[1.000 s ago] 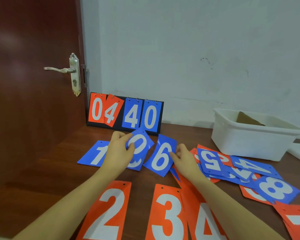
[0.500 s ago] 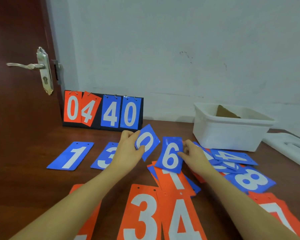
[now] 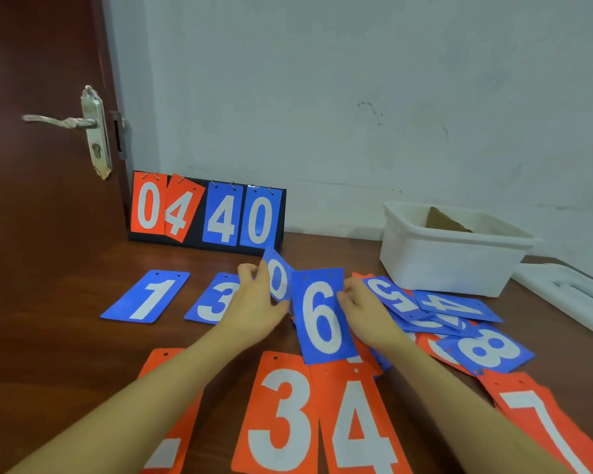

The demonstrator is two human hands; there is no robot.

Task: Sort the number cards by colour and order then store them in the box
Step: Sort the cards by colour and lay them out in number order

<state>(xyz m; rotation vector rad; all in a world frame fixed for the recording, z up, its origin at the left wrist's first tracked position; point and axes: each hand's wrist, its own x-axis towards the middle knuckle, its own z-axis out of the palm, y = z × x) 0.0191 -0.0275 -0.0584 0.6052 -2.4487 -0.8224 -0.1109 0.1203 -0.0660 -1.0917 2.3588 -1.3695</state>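
Note:
My left hand [image 3: 257, 302] grips a blue 0 card [image 3: 277, 278], held up on edge. My right hand [image 3: 363, 309] pinches a blue 6 card [image 3: 320, 316] by its right edge, tilted above the table. Blue cards 1 [image 3: 146, 297] and 3 [image 3: 214, 301] lie flat in a row to the left. Orange cards 2 [image 3: 172, 419], 3 [image 3: 278, 412] and 4 [image 3: 356, 425] lie in a near row. A mixed pile with blue 5 [image 3: 392, 297], blue 4 [image 3: 456, 306] and blue 8 [image 3: 486, 348] sits to the right. The white box [image 3: 452, 261] stands behind the pile.
A scoreboard stand [image 3: 206, 213] showing 04 in orange and 40 in blue leans against the wall. An orange 7 card [image 3: 541, 422] lies at the near right. A white lid [image 3: 572, 295] rests right of the box. A brown door with a handle [image 3: 65, 121] is on the left.
The blue 6 card has come nearer and more upright in my right hand. The blue 0 card has turned more edge-on in my left hand. The view shifted slightly to the left.

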